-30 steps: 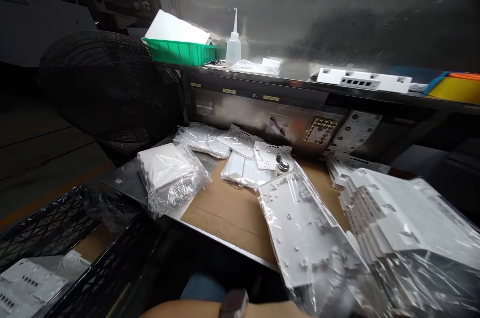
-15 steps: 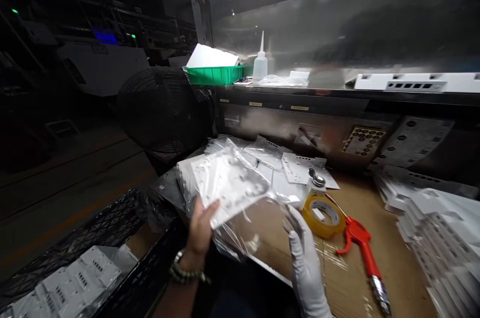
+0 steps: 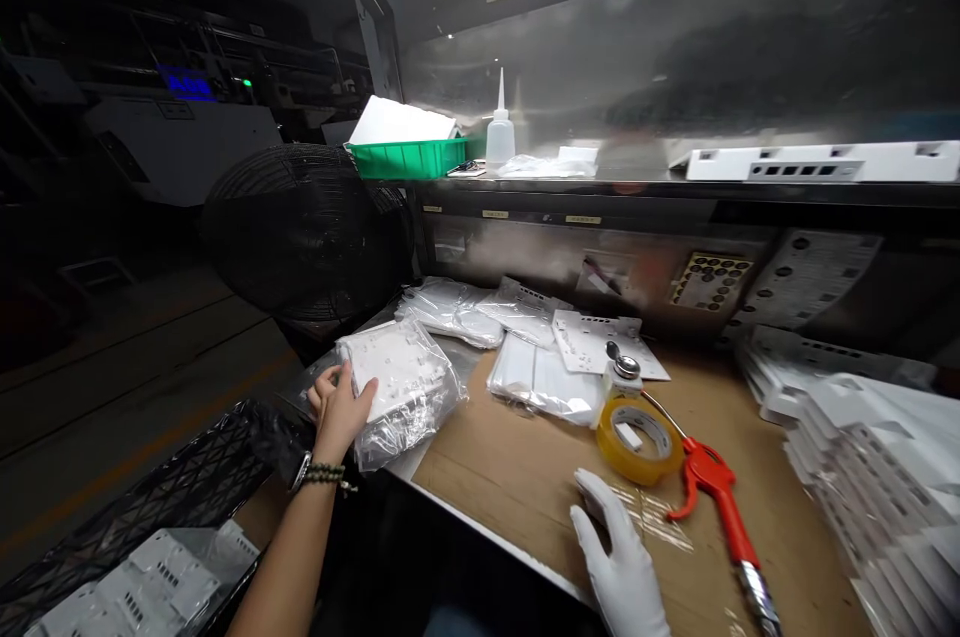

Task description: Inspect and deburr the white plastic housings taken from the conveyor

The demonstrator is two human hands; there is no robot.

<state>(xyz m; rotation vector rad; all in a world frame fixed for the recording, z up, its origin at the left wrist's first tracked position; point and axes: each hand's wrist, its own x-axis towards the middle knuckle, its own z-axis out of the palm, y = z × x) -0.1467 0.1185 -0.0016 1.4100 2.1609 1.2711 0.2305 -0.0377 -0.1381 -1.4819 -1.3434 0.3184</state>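
Observation:
My bare left hand (image 3: pixel 341 412), with a watch and a beaded bracelet on the wrist, grips the left edge of a white plastic panel (image 3: pixel 397 367) in a clear bag at the table's left end. The bag's loose part hangs crumpled toward me. My right hand (image 3: pixel 615 542), in a white glove, is over the brown cardboard with thumb and fingers apart and nothing between them. Nearest to it are a roll of yellow tape (image 3: pixel 640 439) and a red air gun (image 3: pixel 716 487).
Bagged white parts (image 3: pixel 547 382) lie at mid-table beside a small dispenser bottle (image 3: pixel 622 372). White panels (image 3: pixel 877 477) are stacked at right. A black crate (image 3: pixel 225 452) stands lower left. Above, a shelf (image 3: pixel 645 187) holds a green tray (image 3: pixel 409 159) and a squeeze bottle (image 3: pixel 500 135).
My left hand has moved left with the bagged panel, which now lies lower at the table's left end. My right hand has come away from the bag's loose end. The view has shifted slightly.

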